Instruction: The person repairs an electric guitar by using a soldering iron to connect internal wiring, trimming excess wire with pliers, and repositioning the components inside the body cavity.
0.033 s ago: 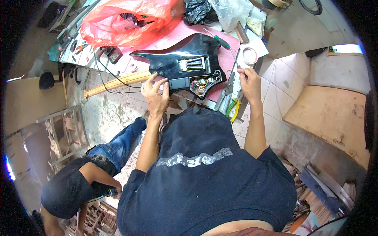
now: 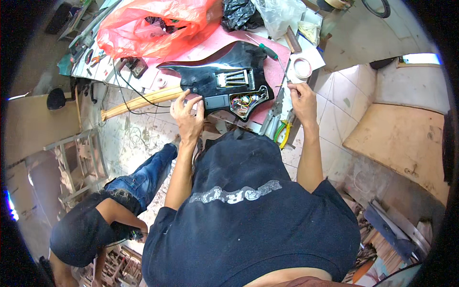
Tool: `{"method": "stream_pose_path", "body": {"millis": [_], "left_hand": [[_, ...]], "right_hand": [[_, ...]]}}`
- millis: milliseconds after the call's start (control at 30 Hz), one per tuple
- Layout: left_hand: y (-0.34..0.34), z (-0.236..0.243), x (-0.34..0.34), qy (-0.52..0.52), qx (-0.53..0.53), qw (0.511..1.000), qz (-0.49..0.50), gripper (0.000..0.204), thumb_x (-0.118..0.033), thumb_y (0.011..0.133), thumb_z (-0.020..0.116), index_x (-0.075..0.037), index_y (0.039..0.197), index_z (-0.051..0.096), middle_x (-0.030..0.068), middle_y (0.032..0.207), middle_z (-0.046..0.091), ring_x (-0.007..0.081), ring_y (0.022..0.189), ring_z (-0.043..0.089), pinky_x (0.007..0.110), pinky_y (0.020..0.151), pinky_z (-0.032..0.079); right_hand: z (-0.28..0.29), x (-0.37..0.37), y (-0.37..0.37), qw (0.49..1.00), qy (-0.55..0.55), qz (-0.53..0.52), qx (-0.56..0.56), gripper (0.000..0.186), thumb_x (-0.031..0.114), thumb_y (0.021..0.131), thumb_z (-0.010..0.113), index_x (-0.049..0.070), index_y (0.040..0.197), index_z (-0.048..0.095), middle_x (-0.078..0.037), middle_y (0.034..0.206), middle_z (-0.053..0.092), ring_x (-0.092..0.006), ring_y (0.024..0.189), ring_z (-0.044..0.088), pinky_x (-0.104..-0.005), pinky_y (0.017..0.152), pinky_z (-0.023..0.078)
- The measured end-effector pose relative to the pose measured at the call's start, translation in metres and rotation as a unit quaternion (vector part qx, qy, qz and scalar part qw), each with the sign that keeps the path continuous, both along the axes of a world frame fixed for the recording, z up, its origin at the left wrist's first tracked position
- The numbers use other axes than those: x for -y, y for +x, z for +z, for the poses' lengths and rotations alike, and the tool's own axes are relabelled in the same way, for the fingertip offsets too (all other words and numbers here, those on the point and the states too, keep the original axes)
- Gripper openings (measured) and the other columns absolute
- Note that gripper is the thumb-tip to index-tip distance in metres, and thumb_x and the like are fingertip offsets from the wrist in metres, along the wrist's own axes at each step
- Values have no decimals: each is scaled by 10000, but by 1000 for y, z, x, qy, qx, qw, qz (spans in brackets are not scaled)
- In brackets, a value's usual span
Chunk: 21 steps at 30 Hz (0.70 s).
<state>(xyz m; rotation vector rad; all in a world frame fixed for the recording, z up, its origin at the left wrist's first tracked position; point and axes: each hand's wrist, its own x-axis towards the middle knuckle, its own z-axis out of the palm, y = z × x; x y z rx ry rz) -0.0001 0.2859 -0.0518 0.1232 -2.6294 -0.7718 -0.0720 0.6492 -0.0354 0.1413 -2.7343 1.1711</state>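
A black electric guitar lies face down on the bench, its pale wooden neck pointing left. Springs show in a cutout in its back. Nearer me, an uncovered cavity holds coloured wires and small parts. My left hand grips the near edge of the body by the neck joint, fingers bent. Beyond the bench's right side, my right hand is closed in a pinch; whatever lies between its fingertips is too small to make out. A green-handled screwdriver lies just past the guitar.
Pliers with yellow-green handles lie at the bench's near right corner. A tape roll, a red plastic bag and a black bag sit farther back. At lower left, another person bends over beside wood pieces.
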Motion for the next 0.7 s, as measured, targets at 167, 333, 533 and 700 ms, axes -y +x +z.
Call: {"method": "stream_pose_path", "body": {"millis": [167,333,533,700], "left_hand": [[5,4,3,12,4,1000,7,152,-206,896,779,-163,1041,793,100,1337,639,298,1221,570,473,1086,375],[5,3,4,4,-7,1000,9,166,-208,901,771,-164,1060,791,90,1341,634,295,1222,564,459,1078,378],[5,-3,7,24,-20,999,13,187,-174,879,772,-181,1066,778,94,1326,641,269,1198,576,477,1096,323],[9,-7,10,18,-12,1000,18,194,-176,882,758,-182,1075,774,99,1332,641,273,1221,570,489,1107,312]], "right_hand": [[9,-2,-1,1000,22,-12,10,182,33,904,612,22,1011,760,-150,958,715,-309,870,687,-404,803,538],[1,-2,-1,999,34,-4,39,195,70,932,610,15,1044,760,-141,991,729,-282,873,712,-378,797,540],[-8,7,0,999,25,8,46,207,90,912,601,18,1025,759,-202,1035,741,-359,930,723,-419,857,559],[-1,15,-2,995,31,14,94,224,108,911,595,35,1035,767,-208,1015,742,-379,940,725,-432,874,560]]}}
